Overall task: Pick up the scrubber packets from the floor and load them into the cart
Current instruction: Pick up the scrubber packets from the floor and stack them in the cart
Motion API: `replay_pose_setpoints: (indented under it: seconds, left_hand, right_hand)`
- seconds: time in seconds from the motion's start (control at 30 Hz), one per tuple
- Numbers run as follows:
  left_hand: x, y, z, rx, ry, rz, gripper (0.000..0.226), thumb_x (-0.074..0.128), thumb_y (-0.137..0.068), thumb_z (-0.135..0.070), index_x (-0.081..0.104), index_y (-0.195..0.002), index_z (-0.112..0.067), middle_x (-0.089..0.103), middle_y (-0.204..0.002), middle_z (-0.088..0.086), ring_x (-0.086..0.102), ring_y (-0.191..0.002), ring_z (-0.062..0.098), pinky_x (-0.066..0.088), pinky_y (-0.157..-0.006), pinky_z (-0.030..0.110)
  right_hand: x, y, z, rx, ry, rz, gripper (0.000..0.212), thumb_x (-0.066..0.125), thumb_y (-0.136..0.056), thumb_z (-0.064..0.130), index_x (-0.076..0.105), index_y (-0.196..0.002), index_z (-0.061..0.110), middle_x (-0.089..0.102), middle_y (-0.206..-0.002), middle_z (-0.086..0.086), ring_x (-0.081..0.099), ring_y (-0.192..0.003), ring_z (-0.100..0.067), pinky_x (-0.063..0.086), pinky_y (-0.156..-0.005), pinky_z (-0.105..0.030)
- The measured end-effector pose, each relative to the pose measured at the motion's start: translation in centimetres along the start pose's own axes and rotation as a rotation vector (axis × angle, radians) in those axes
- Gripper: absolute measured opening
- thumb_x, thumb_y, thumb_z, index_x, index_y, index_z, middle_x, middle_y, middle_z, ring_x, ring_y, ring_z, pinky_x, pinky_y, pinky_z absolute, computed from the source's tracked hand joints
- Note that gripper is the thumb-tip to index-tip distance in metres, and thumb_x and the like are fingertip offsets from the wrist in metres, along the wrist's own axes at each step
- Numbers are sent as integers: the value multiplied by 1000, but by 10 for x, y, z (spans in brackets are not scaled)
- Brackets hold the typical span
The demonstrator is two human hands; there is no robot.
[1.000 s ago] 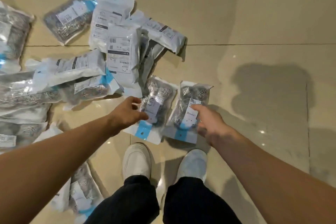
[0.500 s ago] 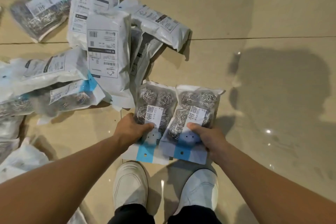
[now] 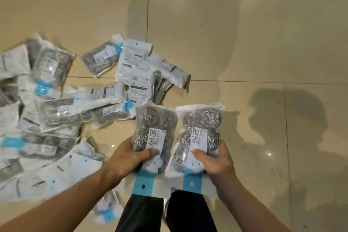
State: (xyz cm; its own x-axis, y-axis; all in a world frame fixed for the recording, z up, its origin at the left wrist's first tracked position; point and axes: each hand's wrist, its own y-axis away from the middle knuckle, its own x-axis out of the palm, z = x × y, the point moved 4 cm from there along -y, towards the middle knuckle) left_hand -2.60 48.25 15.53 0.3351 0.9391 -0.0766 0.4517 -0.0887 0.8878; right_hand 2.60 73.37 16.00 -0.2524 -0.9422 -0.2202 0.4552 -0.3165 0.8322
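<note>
Two clear scrubber packets, each showing steel-wool balls, a white label and a blue header strip, sit side by side at centre, off the floor. The left packet (image 3: 154,137) is gripped at its lower half; the right packet (image 3: 199,137) likewise. A heap of similar packets (image 3: 62,111) lies overlapping on the floor toward 9 to 10 o'clock.

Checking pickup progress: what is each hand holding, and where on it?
Left hand grips one scrubber packet at its lower part; right hand grips another packet likewise.
</note>
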Motion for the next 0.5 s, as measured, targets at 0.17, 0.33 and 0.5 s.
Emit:
replay_pose_setpoints:
  seconds: [0.17,0.33,0.5]
  left_hand:
    - [-47,144,-81,86,37,-38,26,80,-84,-5,74,-108,-12,82,-97,5,79,-84,22,64,-73,29]
    - [-92,326,-129,96,182,-203,26,71,-87,8,65,-68,-9,67,-51,-6,65,-45,5,45,-43,11]
    - [-141,435,-138,172,269,-249,51,88,-76,-10,62,-119,-4,79,-87,9,78,-77,22,59,-67,33]
  right_hand:
    - [7,143,101,-95,-45,120,40,82,-84,7,62,-111,29,81,-94,10,78,-87,-13,61,-92,-47]
    - [1,293,186,-170,-43,216,55,82,-81,-3,59,-121,28,82,-99,2,79,-91,-18,63,-88,-44]
    - [1,407,247,-293,-44,321,52,80,-78,-12,61,-113,21,82,-90,5,78,-80,-10,61,-63,-19]
